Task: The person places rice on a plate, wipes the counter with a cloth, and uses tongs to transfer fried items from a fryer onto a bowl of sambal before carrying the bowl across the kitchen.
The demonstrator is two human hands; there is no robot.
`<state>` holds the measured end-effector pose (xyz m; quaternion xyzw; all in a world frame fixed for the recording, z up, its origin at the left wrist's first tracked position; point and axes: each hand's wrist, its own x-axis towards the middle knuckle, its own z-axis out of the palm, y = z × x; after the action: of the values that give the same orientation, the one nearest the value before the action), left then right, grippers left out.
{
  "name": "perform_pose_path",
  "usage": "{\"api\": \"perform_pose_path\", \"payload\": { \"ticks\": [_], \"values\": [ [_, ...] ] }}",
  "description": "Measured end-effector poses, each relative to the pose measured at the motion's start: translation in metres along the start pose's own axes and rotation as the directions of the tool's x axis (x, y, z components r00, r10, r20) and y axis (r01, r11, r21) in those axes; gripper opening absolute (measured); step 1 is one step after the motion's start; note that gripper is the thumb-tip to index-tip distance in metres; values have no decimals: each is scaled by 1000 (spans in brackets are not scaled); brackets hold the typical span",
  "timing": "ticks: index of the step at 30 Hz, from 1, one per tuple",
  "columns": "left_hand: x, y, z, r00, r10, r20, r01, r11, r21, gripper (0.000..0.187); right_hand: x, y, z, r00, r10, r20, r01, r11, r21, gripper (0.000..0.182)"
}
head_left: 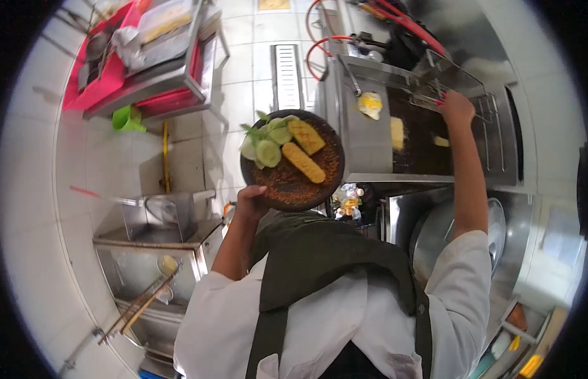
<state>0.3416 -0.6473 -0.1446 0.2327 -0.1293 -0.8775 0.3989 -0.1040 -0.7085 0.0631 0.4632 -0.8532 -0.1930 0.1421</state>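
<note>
My left hand (251, 203) grips the near left rim of a dark, shallow stone mortar dish (253, 169). Red-brown chili paste (294, 192) coats its inside. On it lie pale green cucumber slices (268, 153) with leaves, a scored yellow tofu-like piece (306, 137) and a long golden tempeh-like piece (303, 162). Over the dark oil pan at the right, my right hand (458, 108) is closed on a thin metal tool with a red grip (441, 100); it looks like tongs. Their far end is hard to make out.
The frying pan (423, 161) holds yellow pieces (397, 134). A fried egg (369, 105) lies on the steel ledge beside it. Wire baskets (493, 136) stand at its right. Left are a steel table (202, 63) with a pink bin (117, 69), a green cup (126, 119) and steel fryers (158, 218).
</note>
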Motion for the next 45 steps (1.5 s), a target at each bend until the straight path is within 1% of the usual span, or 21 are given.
{"api": "perform_pose_path", "payload": {
  "ticks": [2,4,5,7,9,10,12,15,16,17,20,23,26,30,32,36,39,41,43,44,45],
  "values": [
    [5,-7,-20,997,9,-81,-12,999,-31,64,4,8,5,997,-41,-60,40,999,-6,33],
    [12,-14,-42,994,14,-113,-18,999,-36,63,-19,18,-13,989,57,-139,-46,995,85,36],
    [16,-17,-53,994,16,-111,-19,999,-28,62,-38,30,-25,987,46,-152,-25,990,139,39],
    [15,-17,-44,996,22,-88,-24,999,-22,54,-92,50,-58,987,82,-142,-37,956,292,42],
    [5,0,0,999,35,-39,-36,999,-19,39,-145,67,-70,975,136,-174,-51,906,421,44],
    [5,3,7,999,32,-21,-32,999,-18,42,-165,78,-68,970,145,-196,-30,869,494,45],
    [6,6,13,999,23,22,-23,1000,-10,49,-204,74,-79,989,52,-139,58,731,680,41],
    [11,5,13,997,10,77,-9,1000,-6,56,-238,46,-76,992,-119,26,25,407,913,34],
    [12,4,13,994,13,107,-12,1000,-5,56,-246,30,-88,974,-209,81,31,485,874,30],
    [13,3,13,990,14,138,-14,1000,-5,55,-255,16,-75,971,-238,32,65,388,919,28],
    [12,5,18,982,-18,189,21,1000,-16,58,-270,-15,-89,967,-256,18,136,571,809,28],
    [16,4,12,978,-31,204,35,999,-16,59,-279,-29,-90,978,-207,-14,150,658,738,27],
    [16,2,12,981,-33,192,36,999,-11,58,-286,-35,-85,973,-225,-54,197,684,702,28],
    [15,1,21,969,-40,242,52,998,-43,59,-298,-38,-80,969,-189,-161,248,692,678,27],
    [16,-2,19,978,-18,209,29,998,-50,59,-304,-38,-80,966,-177,-191,259,707,658,27],
    [19,-5,10,982,-37,188,46,998,-43,60,-310,-42,-78,961,-154,-230,270,704,657,26],
    [19,-3,16,973,5,231,2,999,-33,61,-310,-42,-79,959,-149,-243,278,676,683,25],
    [17,-4,7,994,-39,106,40,999,-11,62,-311,-39,-87,958,-142,-249,280,650,707,24],
    [17,-2,8,985,-60,163,70,996,-52,58,-313,-27,-95,980,-73,-185,193,570,799,24],
    [14,1,17,958,-61,281,92,991,-100,54,-315,-18,-98,988,-22,-154,142,530,836,23],
    [18,-3,6,970,-22,244,34,998,-48,57,-314,-10,-103,984,52,-171,117,533,838,24]
  ]
}}
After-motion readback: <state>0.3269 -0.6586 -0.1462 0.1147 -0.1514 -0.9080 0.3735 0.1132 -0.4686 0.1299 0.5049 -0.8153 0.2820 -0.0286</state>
